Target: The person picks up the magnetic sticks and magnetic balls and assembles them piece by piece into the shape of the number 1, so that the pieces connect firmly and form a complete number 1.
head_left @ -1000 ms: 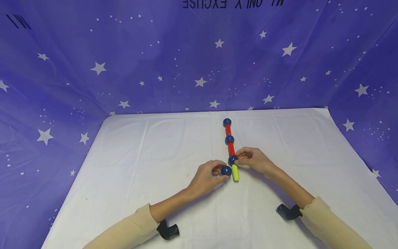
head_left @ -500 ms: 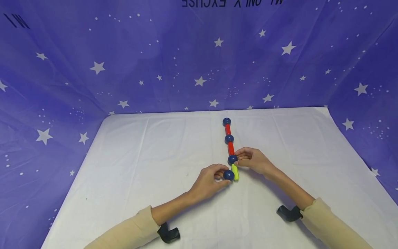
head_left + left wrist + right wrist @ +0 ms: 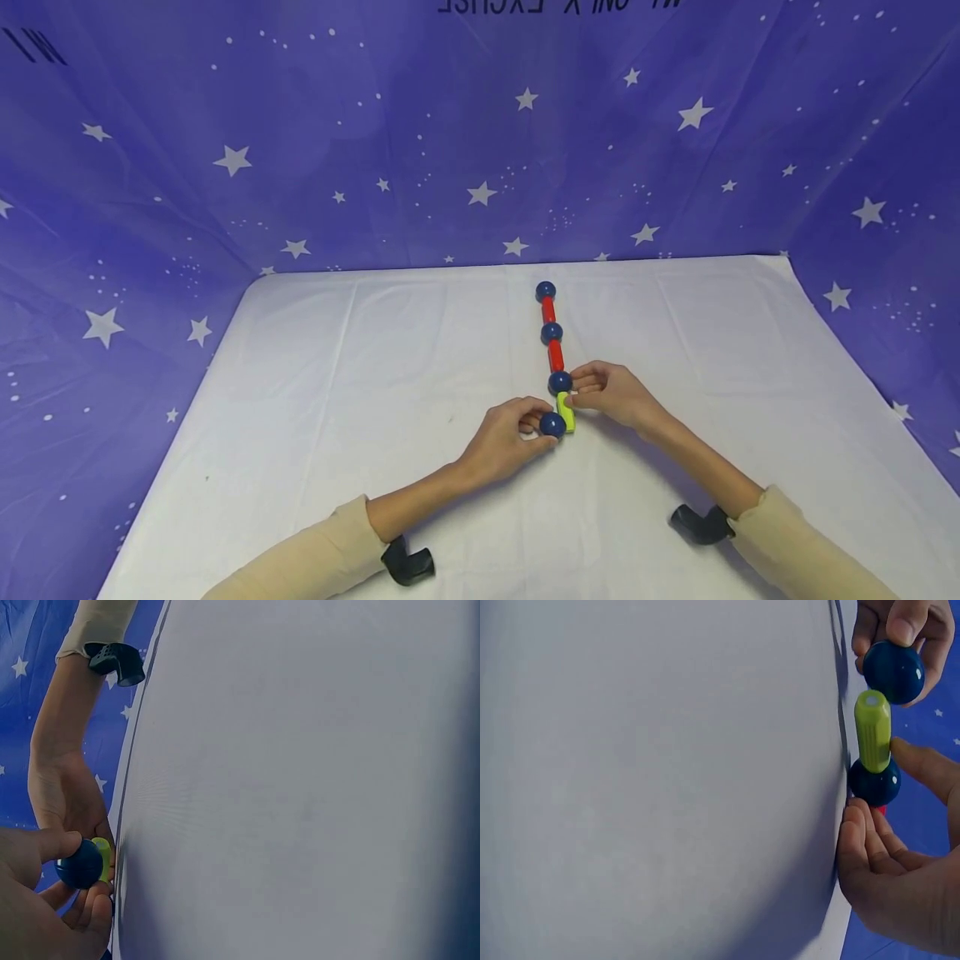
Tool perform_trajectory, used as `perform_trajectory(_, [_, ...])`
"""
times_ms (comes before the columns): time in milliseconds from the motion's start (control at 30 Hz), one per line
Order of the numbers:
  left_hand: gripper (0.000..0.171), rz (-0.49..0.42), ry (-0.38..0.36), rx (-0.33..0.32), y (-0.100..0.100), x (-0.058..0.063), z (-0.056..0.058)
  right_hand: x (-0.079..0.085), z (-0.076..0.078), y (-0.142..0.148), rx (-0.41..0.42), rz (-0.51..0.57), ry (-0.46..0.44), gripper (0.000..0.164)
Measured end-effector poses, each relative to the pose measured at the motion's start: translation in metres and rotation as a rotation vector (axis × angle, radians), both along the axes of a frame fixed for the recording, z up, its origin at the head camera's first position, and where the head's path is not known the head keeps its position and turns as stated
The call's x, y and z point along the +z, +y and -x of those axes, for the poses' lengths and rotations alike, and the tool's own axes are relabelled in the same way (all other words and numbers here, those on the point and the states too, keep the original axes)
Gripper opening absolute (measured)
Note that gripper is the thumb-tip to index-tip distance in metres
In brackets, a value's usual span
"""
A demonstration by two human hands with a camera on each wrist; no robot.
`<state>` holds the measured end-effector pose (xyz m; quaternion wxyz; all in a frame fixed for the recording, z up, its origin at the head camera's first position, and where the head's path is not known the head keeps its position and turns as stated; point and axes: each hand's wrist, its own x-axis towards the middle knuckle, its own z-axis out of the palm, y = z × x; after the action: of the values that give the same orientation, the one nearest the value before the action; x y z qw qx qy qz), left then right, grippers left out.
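A chain of blue balls and red rods lies on the table, its far blue ball point(image 3: 546, 291) towards the back. From its nearest blue ball point(image 3: 560, 382), a ribbed yellow-green toy rod point(image 3: 873, 733) sticks out towards the person. My right hand point(image 3: 611, 396) has its thumb on this rod and its curled fingers beside the nearest ball. Between thumb and fingers, my left hand point(image 3: 504, 437) pinches a loose blue ball point(image 3: 552, 424). In the head view that ball overlaps the rod's near end; the right wrist view shows it just off the rod's pale tip.
A white cloth covers the table point(image 3: 375, 358). Behind it hangs a purple curtain point(image 3: 420, 150) with white stars. Black curved pieces sit at both wrists, one at the left cuff point(image 3: 408, 563) and one at the right cuff point(image 3: 701, 525).
My left hand has brought its blue ball slightly right and nearer the person, to the rod's near end. The right thumb has slid from the nearest chain ball onto the yellow-green rod.
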<state>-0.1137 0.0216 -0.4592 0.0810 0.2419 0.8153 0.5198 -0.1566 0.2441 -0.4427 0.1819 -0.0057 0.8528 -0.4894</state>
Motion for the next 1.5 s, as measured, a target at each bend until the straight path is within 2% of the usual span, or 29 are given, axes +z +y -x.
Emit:
perform_trajectory(400, [0.034, -0.014, 0.000, -0.007, 0.004, -0.002, -0.001, 0.003, -0.010, -0.002, -0.034, -0.110, -0.009, 0.031])
perform_trajectory(833, [0.034, -0.034, -0.030, -0.019, 0.009, -0.002, -0.004, 0.001, -0.014, -0.003, -0.034, -0.088, -0.012, 0.025])
perform_trajectory(1100, [0.030, -0.100, -0.065, -0.032, 0.011, -0.002, -0.008, -0.001, -0.013, -0.001, -0.043, -0.037, -0.020, 0.025])
perform_trajectory(1500, [0.031, -0.067, -0.077, -0.063, 0.013, -0.003, -0.010, -0.002, -0.011, -0.004, -0.048, -0.012, -0.027, 0.025])
